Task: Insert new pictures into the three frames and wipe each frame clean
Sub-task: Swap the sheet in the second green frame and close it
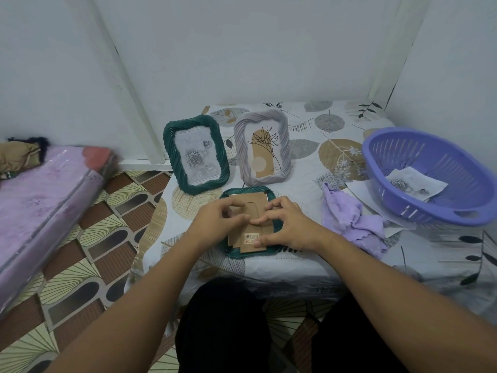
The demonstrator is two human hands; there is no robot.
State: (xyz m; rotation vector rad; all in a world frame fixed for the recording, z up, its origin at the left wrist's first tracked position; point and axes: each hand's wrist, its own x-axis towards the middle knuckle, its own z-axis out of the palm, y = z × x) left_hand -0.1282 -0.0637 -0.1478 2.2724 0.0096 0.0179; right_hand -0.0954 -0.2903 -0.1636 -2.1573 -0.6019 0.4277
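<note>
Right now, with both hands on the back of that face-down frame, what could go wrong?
The face-down green frame lies near the table's front edge; a hard push from the left hand or right hand might slide it off. The upright green frame and grey frame stand just behind; a bump might topple them.
</note>
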